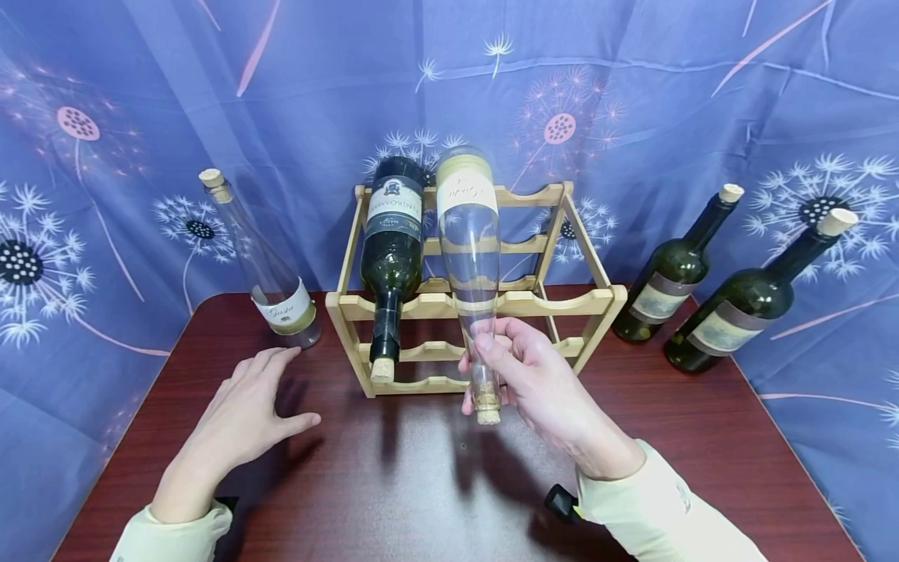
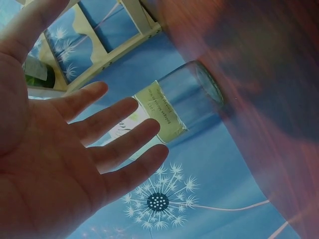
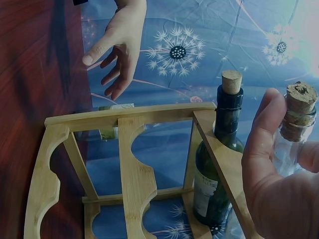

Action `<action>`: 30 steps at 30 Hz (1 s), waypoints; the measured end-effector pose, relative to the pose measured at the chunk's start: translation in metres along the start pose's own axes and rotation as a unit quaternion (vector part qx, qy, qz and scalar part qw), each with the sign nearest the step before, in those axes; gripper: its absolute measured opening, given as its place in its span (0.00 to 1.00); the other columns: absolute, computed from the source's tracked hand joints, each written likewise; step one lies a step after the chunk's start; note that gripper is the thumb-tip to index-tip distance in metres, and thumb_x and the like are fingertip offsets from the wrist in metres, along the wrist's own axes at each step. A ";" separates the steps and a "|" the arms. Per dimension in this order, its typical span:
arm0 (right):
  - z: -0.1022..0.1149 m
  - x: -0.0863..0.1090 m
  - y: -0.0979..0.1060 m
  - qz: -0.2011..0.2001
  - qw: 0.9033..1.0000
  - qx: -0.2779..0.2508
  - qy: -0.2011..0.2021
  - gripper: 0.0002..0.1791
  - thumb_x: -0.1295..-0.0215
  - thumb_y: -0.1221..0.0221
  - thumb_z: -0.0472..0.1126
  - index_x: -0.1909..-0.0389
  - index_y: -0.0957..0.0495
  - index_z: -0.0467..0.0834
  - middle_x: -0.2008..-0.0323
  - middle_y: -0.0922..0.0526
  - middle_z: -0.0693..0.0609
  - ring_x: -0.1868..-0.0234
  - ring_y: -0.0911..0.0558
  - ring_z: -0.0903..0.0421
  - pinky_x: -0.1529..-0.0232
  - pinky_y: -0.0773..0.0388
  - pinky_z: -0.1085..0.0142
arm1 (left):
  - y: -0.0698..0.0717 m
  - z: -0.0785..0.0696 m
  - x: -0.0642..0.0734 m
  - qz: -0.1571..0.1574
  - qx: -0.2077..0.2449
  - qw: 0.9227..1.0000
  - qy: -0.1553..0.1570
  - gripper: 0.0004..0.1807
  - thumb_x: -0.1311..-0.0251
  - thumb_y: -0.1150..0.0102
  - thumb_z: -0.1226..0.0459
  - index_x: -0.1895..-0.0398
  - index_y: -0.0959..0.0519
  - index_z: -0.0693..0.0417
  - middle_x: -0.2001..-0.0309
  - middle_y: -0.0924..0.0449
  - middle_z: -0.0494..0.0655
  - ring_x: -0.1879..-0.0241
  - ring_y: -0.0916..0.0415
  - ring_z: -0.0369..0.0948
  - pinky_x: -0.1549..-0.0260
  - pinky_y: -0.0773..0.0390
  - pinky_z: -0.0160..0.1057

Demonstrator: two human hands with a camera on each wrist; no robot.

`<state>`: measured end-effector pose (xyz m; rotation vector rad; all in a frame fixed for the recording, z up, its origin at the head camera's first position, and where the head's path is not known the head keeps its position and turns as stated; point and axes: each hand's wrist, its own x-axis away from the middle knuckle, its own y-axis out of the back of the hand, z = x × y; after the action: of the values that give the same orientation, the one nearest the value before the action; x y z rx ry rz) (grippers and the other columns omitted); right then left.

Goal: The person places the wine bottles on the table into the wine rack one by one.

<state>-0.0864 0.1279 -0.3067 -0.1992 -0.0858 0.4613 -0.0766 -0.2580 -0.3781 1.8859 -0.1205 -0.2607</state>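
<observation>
My right hand (image 1: 527,382) grips the neck of a clear, corked glass bottle (image 1: 470,257). That bottle points cork-first toward me, over the top tier of a wooden wine rack (image 1: 435,307); whether it bears on the rails I cannot tell. To its left a dark green corked bottle (image 1: 393,250) lies along the same tier, neck outward. My left hand (image 1: 242,410) holds nothing, its fingers spread above the table. Beyond those fingertips a second clear bottle (image 1: 284,304) with a white and gold label stands upright. In the right wrist view, the gripped bottle's cork (image 3: 301,97) shows beside my thumb.
Two dark green corked bottles, one nearer the rack (image 1: 663,281) and one farther right (image 1: 737,312), stand on the red-brown table (image 1: 421,484). A blue dandelion-print cloth (image 1: 632,94) hangs behind. Under my right sleeve lies a small black object (image 1: 560,502).
</observation>
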 end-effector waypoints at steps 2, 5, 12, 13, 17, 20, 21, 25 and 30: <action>0.000 0.000 0.000 -0.002 1.000 0.000 0.000 0.20 0.15 0.49 0.43 0.37 0.37 0.31 0.57 0.19 0.39 0.72 0.13 0.43 0.66 0.12 0.49 | 0.000 0.000 0.000 0.000 0.001 1.000 0.001 0.55 0.52 0.16 0.47 0.25 0.32 0.62 0.31 0.30 0.64 0.34 0.33 0.67 0.45 0.30 0.72; 0.001 -0.001 -0.001 -0.002 1.000 0.000 0.000 0.21 0.15 0.49 0.44 0.37 0.37 0.31 0.57 0.20 0.38 0.73 0.13 0.43 0.67 0.12 0.50 | 0.001 0.000 0.000 0.000 0.001 1.000 0.001 0.55 0.52 0.16 0.47 0.25 0.32 0.62 0.31 0.30 0.64 0.34 0.33 0.67 0.45 0.30 0.72; 0.003 -0.004 -0.002 -0.016 1.000 -0.004 -0.005 0.21 0.15 0.48 0.45 0.38 0.35 0.31 0.57 0.20 0.39 0.74 0.14 0.43 0.68 0.13 0.51 | 0.002 0.000 0.001 0.001 0.000 1.000 0.002 0.55 0.52 0.16 0.47 0.25 0.32 0.63 0.31 0.29 0.63 0.35 0.33 0.67 0.45 0.29 0.72; 0.003 -0.004 -0.002 -0.020 1.000 -0.007 -0.006 0.21 0.15 0.48 0.45 0.38 0.35 0.31 0.57 0.20 0.39 0.74 0.14 0.44 0.69 0.13 0.51 | 0.002 0.000 0.001 0.000 0.000 1.000 0.002 0.55 0.52 0.16 0.46 0.25 0.32 0.62 0.31 0.29 0.63 0.35 0.33 0.67 0.45 0.29 0.72; 0.004 -0.007 -0.004 -0.029 0.999 -0.020 -0.012 0.22 0.15 0.48 0.47 0.38 0.35 0.31 0.58 0.20 0.40 0.75 0.15 0.45 0.69 0.13 0.53 | 0.001 0.001 0.001 -0.003 0.001 1.000 0.001 0.55 0.53 0.16 0.46 0.25 0.32 0.62 0.31 0.29 0.63 0.35 0.32 0.67 0.46 0.29 0.71; 0.005 -0.008 -0.005 -0.030 0.999 -0.031 -0.009 0.22 0.15 0.49 0.48 0.39 0.34 0.32 0.58 0.20 0.40 0.75 0.15 0.46 0.69 0.13 0.55 | 0.002 0.001 0.001 -0.005 0.001 1.000 0.000 0.55 0.53 0.16 0.46 0.26 0.32 0.62 0.31 0.29 0.63 0.35 0.32 0.67 0.46 0.29 0.71; 0.006 -0.008 -0.005 -0.030 0.999 -0.034 -0.007 0.22 0.14 0.49 0.48 0.40 0.33 0.32 0.58 0.20 0.40 0.75 0.15 0.46 0.70 0.14 0.56 | 0.002 0.002 0.001 -0.006 0.002 1.000 -0.001 0.55 0.53 0.16 0.46 0.26 0.32 0.62 0.31 0.29 0.63 0.35 0.32 0.67 0.46 0.29 0.71; 0.006 -0.009 -0.005 -0.034 0.999 -0.042 0.000 0.20 0.14 0.50 0.48 0.43 0.31 0.33 0.59 0.20 0.41 0.76 0.15 0.47 0.74 0.17 0.62 | 0.002 0.002 0.001 -0.005 0.001 1.000 -0.001 0.55 0.53 0.16 0.46 0.25 0.32 0.62 0.31 0.29 0.62 0.35 0.32 0.66 0.46 0.29 0.71; 0.005 -0.010 -0.006 -0.046 0.998 -0.052 -0.001 0.21 0.14 0.50 0.49 0.41 0.32 0.33 0.60 0.19 0.42 0.76 0.16 0.48 0.76 0.19 0.65 | 0.002 0.002 0.001 -0.006 0.001 1.000 0.001 0.55 0.52 0.16 0.46 0.25 0.32 0.62 0.31 0.29 0.63 0.35 0.32 0.66 0.46 0.29 0.71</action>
<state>-0.0938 0.1188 -0.3007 -0.2963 -0.1208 0.3662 -0.0759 -0.2607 -0.3771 1.8895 -0.1091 -0.2678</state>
